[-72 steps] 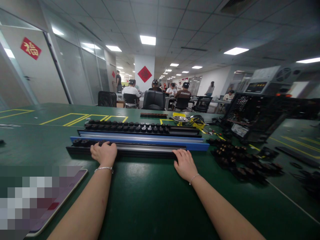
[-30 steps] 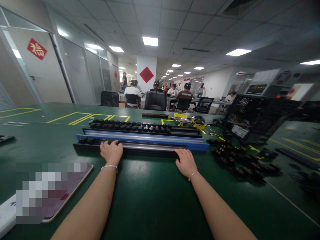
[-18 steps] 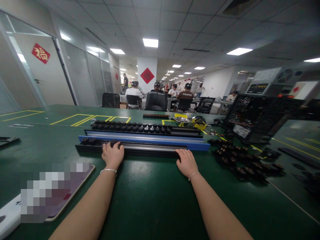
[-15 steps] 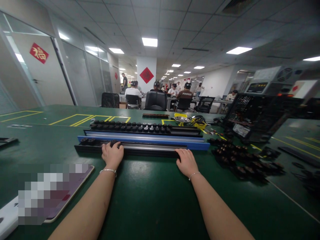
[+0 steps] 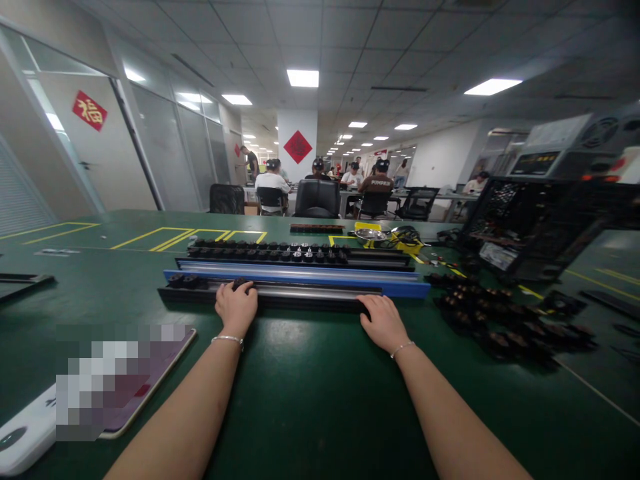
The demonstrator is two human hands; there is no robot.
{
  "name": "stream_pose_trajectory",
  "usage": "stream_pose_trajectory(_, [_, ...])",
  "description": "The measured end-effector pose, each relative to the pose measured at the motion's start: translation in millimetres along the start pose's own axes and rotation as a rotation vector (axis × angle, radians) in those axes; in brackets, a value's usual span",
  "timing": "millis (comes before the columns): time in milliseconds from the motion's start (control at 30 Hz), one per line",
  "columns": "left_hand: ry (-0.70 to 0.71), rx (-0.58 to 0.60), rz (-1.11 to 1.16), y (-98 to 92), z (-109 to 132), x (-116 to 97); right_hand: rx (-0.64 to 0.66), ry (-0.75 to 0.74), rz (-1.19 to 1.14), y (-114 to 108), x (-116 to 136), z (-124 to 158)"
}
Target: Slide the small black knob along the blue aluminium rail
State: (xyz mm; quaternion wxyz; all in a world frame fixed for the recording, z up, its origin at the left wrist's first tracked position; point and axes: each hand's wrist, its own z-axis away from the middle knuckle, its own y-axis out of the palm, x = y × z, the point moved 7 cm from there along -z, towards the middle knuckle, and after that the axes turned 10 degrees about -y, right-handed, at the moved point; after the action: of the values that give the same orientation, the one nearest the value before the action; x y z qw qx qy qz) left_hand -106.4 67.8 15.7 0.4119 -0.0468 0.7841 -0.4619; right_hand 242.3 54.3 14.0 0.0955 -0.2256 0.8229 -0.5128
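A long black rail [image 5: 300,304] with a shiny grey channel lies crosswise on the green table in front of me. My left hand [image 5: 237,308] bends its fingers over a small black part [image 5: 244,285] on the rail, left of its middle. Two similar black parts [image 5: 184,280] sit in the channel near the left end. Towards the right end, my right hand [image 5: 384,321] has its fingers closed over the rail's near edge. A blue rail [image 5: 350,275] lies right behind, and beyond it another black rail [image 5: 380,260] carries rows of black parts.
A heap of black parts [image 5: 505,313] lies on the right, near an open computer case [image 5: 515,227]. A phone [image 5: 175,360] and a white device [image 5: 30,427] lie at front left. Farther back are a metal dish [image 5: 371,234] and a yellow tray [image 5: 405,248]. Several people sit beyond.
The whole view has shifted a little, so everything appears farther right. Both hands keep nearly the same places on the black rail.
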Motion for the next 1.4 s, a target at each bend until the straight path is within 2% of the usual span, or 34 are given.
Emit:
stream_pose_trajectory(1000, [0.037, -0.010, 0.004, -1.4, 7, -9, -0.006, 0.012, 0.002, 2, -2, -1])
stream_pose_trajectory(1400, [0.052, -0.004, -0.020, 0.8, 10, -13, 0.018, 0.070, -0.021, -1, -1, 1])
